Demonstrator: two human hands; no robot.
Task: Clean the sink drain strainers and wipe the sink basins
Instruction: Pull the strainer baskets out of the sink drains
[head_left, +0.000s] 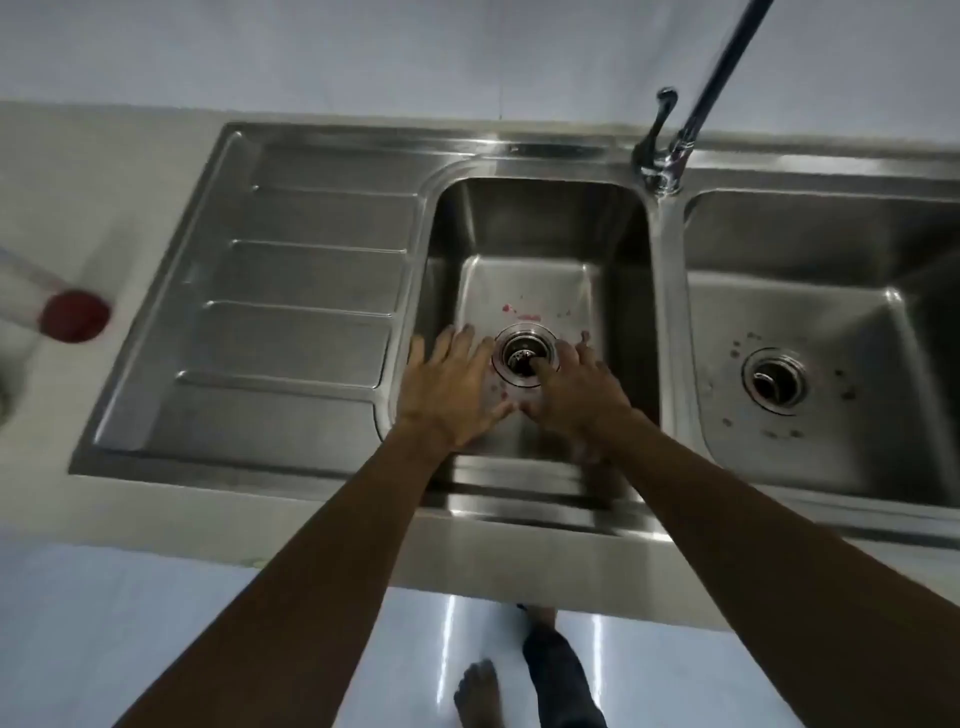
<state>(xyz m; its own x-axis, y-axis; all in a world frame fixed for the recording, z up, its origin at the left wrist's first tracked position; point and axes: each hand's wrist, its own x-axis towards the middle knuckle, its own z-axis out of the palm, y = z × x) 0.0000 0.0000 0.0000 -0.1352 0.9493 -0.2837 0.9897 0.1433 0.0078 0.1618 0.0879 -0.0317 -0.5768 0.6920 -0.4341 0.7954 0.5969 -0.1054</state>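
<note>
Both my hands reach down into the left sink basin (519, 218), which is stainless steel with red spots on its floor. My left hand (449, 387) lies flat and open just left of the drain strainer (519, 357). On the strainer's right sits my right hand (574, 397), with a fingertip poking into the strainer basket; no grip on it shows. In the right basin (810, 249) a second drain strainer (774, 380) has dark specks scattered around it.
A ribbed steel drainboard (296, 306) lies left of the basins. The faucet (670, 145) rises from the divider between them. A clear bottle with a red cap (72, 314) stands on the counter at far left. My bare foot (478, 691) is on the tiled floor below.
</note>
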